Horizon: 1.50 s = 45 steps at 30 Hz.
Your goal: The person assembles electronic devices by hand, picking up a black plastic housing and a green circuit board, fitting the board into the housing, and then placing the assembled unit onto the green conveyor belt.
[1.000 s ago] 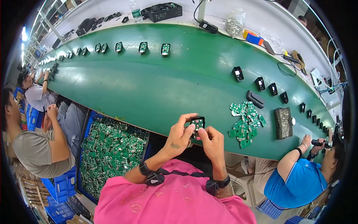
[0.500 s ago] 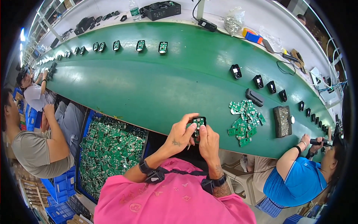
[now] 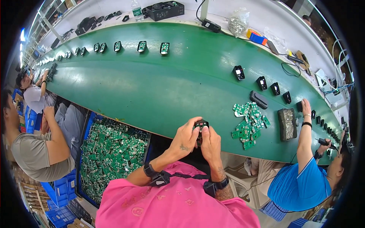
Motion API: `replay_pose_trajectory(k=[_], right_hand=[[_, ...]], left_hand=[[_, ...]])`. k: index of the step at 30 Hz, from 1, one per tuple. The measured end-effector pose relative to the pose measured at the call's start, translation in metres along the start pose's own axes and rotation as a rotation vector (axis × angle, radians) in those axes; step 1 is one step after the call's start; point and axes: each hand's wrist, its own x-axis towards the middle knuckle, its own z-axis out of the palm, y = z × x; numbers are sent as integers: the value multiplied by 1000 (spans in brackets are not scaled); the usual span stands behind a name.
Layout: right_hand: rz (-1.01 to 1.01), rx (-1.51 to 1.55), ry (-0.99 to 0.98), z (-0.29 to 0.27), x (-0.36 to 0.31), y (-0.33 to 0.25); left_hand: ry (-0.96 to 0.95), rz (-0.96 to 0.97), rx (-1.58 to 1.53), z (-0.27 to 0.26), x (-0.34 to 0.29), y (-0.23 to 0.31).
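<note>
Both hands are busy on one piece: the left hand (image 3: pixel 183 138) curls its fingers round a black housing (image 3: pixel 202 123), the right hand (image 3: pixel 210 143) grips it from the other side, and the two thumbs lie side by side on its face, hiding much of what's inside. That's the clock's centre, right by the near edge of the green table (image 3: pixel 144 87).

Out to 3 o'clock, a loose pile of green circuit boards (image 3: pixel 249 127), and past it a dark rectangular box (image 3: pixel 281 127) full of small bits. At 2, a black case (image 3: pixel 259 100) lies just above the pile. A row of black housings (image 3: pixel 238 72) runs from 1 round to 3, a co-worker's hand (image 3: pixel 306 108) on one of them; the blue shirt (image 3: pixel 300 188) behind that arm is at 4.

Swing to 11: another row, board-filled housings (image 3: pixel 164 48), with a water bottle (image 3: pixel 137 11) beyond. Between 8 and 9, a blue-edged bin (image 3: pixel 87 131) heaped with boards, and a seated co-worker in an olive shirt (image 3: pixel 38 155) at 9.
</note>
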Motion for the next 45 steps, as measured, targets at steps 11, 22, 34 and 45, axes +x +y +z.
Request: replay_pose_trajectory(k=[11,22,34,45], right_hand=[[-53,102,-107,12,13,29],[-110,-151,315,23,67,37],[-233,22,204,28,51,41],[-291,-210,447,-15,31,43]], left_hand=[[88,-55,67,-2,0,-6],[67,199,239,-31,189,-41],[391,218,853,-141,359,-105],[-65,192,899,110,288,-28]])
